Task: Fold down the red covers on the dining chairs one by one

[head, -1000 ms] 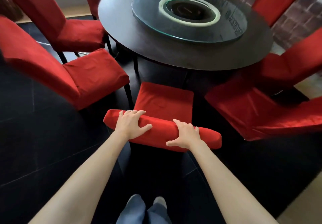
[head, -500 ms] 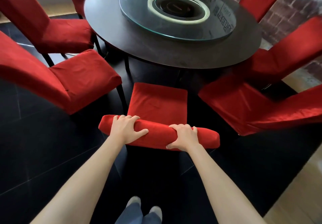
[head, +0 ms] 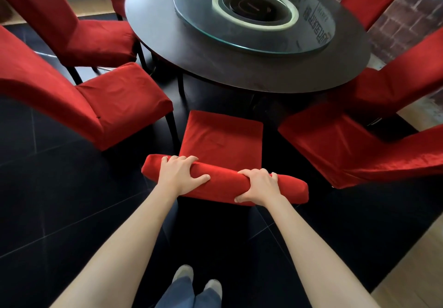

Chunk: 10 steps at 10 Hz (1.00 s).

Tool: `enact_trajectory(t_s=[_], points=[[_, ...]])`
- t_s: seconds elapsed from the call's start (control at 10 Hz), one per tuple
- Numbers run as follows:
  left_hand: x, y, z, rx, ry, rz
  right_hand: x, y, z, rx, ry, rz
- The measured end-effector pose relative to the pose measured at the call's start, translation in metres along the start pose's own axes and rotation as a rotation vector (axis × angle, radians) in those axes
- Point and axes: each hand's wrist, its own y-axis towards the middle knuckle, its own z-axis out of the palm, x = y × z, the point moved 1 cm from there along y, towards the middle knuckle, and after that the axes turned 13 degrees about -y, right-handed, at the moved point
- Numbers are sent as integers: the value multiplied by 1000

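At the round table (head: 239, 68), the near chair's red cover (head: 225, 185) caps the backrest top. The left hand (head: 181, 176) and right hand (head: 260, 185) both grip it, fingers curled over. The cover's lower hem is hidden, so peel both sides down evenly.

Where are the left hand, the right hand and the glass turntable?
left hand (head: 181, 174), head view, back of the hand, gripping the red chair-back top.
right hand (head: 260, 185), head view, back of the hand, gripping the same top.
glass turntable (head: 196, 23), head view, bare glass near its left rim.
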Motion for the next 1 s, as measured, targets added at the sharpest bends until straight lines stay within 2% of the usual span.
enact_trajectory(t_s=[0.6, 0.8, 1.0], points=[[-9, -4, 3, -2, -18, -35, -7, -4, -1, -10, -35, -9], [-10, -5, -10, -28, -103, -19, -4, -10, -12, 33, 20, 1], [-13, 9, -45, -97, -97, 93, 15, -9, -45, -112, 170, 40]])
